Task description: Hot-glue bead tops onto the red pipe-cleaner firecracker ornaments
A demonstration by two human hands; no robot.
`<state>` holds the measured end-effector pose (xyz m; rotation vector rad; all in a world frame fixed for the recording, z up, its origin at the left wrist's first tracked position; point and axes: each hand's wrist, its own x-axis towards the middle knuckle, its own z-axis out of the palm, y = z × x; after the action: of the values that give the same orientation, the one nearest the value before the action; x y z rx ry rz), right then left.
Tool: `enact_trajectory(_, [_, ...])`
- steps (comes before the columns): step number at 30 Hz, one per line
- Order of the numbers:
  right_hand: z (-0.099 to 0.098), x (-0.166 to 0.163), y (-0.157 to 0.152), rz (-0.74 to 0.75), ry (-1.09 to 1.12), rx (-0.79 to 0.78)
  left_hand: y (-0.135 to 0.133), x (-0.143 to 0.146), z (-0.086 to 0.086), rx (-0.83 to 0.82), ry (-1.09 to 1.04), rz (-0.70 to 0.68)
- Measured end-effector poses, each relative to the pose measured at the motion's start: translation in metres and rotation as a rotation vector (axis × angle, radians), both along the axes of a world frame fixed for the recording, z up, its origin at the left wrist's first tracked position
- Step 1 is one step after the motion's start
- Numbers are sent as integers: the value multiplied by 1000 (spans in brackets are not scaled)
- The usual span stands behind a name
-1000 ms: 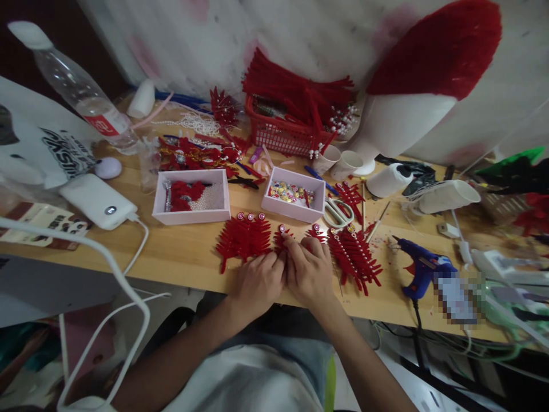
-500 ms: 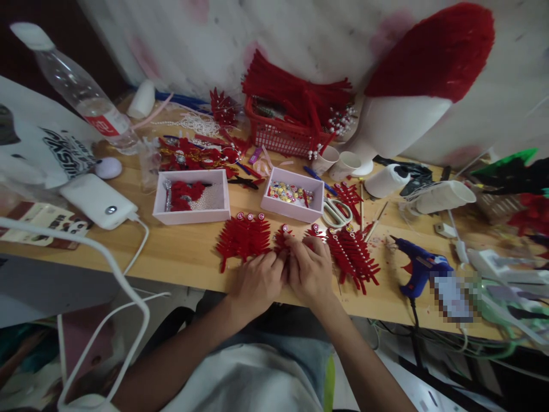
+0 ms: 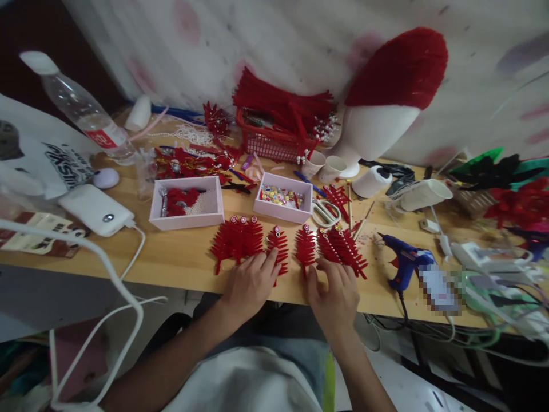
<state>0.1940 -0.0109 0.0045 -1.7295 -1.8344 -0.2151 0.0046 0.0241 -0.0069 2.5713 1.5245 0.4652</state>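
Sprig [image 3: 280, 247], red, lies on the table [image 3: 167, 252] with the left hand [image 3: 249, 283] on it, fingers slightly spread. Right hand [image 3: 335, 292] is curled by another sprig [image 3: 305, 246], can't tell if it's pinching anything tbh. Glue gun [image 3: 406, 260]'s over on the right.

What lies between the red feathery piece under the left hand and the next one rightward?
Bare wooden tabletop, seen in the head view, separates the red piece under the left hand from the next red piece, beside the right hand.
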Motion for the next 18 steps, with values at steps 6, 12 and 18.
enact_trajectory(6, [-4, -8, -8, -172, -183, -167, -20, -6, 11, -17, -2, 45])
enact_trajectory(12, [-2, -21, -6, -223, -229, -175, -24, 3, 12, -89, 46, 60])
enact_trajectory(18, [-4, -20, -17, -267, -226, -172, -13, 23, 8, -110, 7, 19])
